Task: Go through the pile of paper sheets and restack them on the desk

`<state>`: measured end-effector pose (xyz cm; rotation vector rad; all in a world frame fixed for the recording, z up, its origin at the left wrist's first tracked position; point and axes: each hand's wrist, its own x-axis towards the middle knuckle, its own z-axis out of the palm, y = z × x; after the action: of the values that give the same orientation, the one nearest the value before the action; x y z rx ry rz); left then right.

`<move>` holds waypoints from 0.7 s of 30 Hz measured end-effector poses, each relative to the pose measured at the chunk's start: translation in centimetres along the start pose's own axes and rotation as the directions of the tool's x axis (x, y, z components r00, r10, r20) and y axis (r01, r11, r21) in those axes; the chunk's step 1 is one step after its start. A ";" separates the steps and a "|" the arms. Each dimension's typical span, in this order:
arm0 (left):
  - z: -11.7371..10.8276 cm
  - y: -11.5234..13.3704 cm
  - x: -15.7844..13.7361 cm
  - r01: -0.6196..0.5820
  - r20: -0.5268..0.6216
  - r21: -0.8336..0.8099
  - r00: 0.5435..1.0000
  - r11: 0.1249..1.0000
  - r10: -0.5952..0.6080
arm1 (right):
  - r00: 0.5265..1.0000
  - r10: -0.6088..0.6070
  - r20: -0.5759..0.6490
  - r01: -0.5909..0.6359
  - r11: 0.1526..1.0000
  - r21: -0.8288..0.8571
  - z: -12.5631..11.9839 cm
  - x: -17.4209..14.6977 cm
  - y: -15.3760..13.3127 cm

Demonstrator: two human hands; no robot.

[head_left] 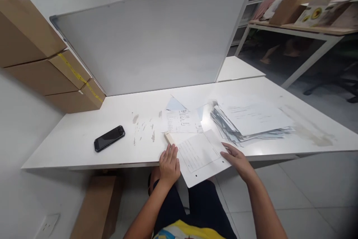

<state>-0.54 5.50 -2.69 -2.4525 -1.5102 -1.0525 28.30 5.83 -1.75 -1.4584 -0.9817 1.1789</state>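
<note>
Where your left hand (169, 164) lay: right at the left edge of the punched sheet (200, 151), fingers close together, tips against a small cream block (168, 138); whether they gripped block, paper or both, I couldn't tell.
Right hand (236, 160): narrow, thumb and fingers on the sheet's right edge, a light hold by the look of it, so a sharp tug could have slipped it loose or creased that side!
Punched sheet: slanted across the front of the desk (69, 142), its near corner out past the edge above your lap; with nothing under that overhang, it could have buckled, or dropped had both hands let go.
Two holes: close to the overhanging margin, the likeliest place for a tear if you pulled hard there.
Cream block: just beside the sheet's left edge, easy to knock aside with a careless sweep of those fingers.
Printed page (184, 123): just behind, so a forward shove of the sheet could have rucked it.
Loose pile (263, 119): near your right hand, edges ragged and fanned; a wide swing of the wrist could have scattered it.
Phone (109, 140): well apart on the left, little risk there.
</note>
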 end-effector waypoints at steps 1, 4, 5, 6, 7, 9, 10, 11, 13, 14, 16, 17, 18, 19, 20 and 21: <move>-0.1 0.0 0.1 -0.008 0.000 0.000 1.000 1.000 0.008 | 1.000 -0.011 0.009 0.011 1.000 0.007 0.1 0.0 -0.1; 0.0 -0.2 0.3 -0.018 -0.024 0.007 1.000 1.000 0.018 | 0.999 -0.039 0.027 0.038 0.998 0.041 0.4 -0.2 -0.5; 0.0 -0.1 0.4 -0.015 -0.035 0.007 0.999 1.000 0.015 | 0.998 -0.049 0.028 0.048 0.998 0.049 0.4 -0.2 -0.7; 0.0 0.0 0.5 -0.012 -0.044 0.004 0.999 1.000 0.012 | 0.998 -0.059 0.030 0.057 0.997 0.051 0.5 -0.2 -0.9; -0.1 0.2 0.6 -0.002 -0.049 -0.002 0.999 1.000 0.002 | 0.997 -0.063 0.038 0.061 0.997 0.048 0.5 -0.3 -1.1; -0.4 0.7 0.8 0.026 -0.047 -0.026 0.999 0.999 -0.027 | 0.996 -0.048 0.076 0.046 0.999 0.029 0.3 -0.2 -1.3; -0.8 0.9 1.0 0.037 -0.043 -0.046 0.998 0.998 -0.039 | 0.994 -0.032 0.103 0.031 0.999 0.012 0.1 0.0 -1.3; -1.1 1.0 1.2 0.045 -0.040 -0.071 0.998 0.996 -0.048 | 0.992 -0.017 0.128 0.019 1.000 -0.012 -0.2 0.2 -1.3; -1.8 0.8 1.9 0.055 -0.040 -0.122 0.997 0.991 -0.061 | 0.990 -0.023 0.137 0.033 0.997 -0.073 -1.1 0.9 -1.2; -2.1 0.4 2.4 0.061 -0.042 -0.139 0.997 0.988 -0.068 | 0.991 -0.051 0.120 0.064 0.992 -0.104 -1.9 1.3 -1.1; -2.4 -0.9 3.6 0.100 -0.043 -0.146 0.993 0.984 -0.107 | 0.989 -0.139 0.053 0.146 0.977 -0.156 -3.9 2.4 -1.2; -2.3 -1.6 4.2 0.135 -0.044 -0.137 0.989 0.981 -0.142 | 0.983 -0.186 0.005 0.184 0.967 -0.179 -5.2 2.9 -1.3; -2.1 -2.4 4.7 0.179 -0.048 -0.120 0.981 0.977 -0.186 | 0.973 -0.228 -0.048 0.213 0.955 -0.206 -6.7 3.4 -1.5; -1.7 -3.1 5.0 0.222 -0.054 -0.099 0.972 0.970 -0.228 | 0.958 -0.264 -0.107 0.233 0.942 -0.243 -8.3 4.0 -1.8; -1.3 -3.7 5.3 0.248 -0.051 -0.076 0.966 0.966 -0.252 | 0.939 -0.298 -0.171 0.242 0.927 -0.288 -9.9 4.6 -2.1; -0.8 -4.1 5.3 0.256 -0.043 -0.052 0.965 0.965 -0.258 | 0.916 -0.329 -0.230 0.242 0.910 -0.337 -11.6 5.2 -2.4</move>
<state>-2.79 11.37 -0.12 -2.2831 -1.8461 -1.1904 40.66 9.05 0.18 -1.5990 -1.1640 0.6012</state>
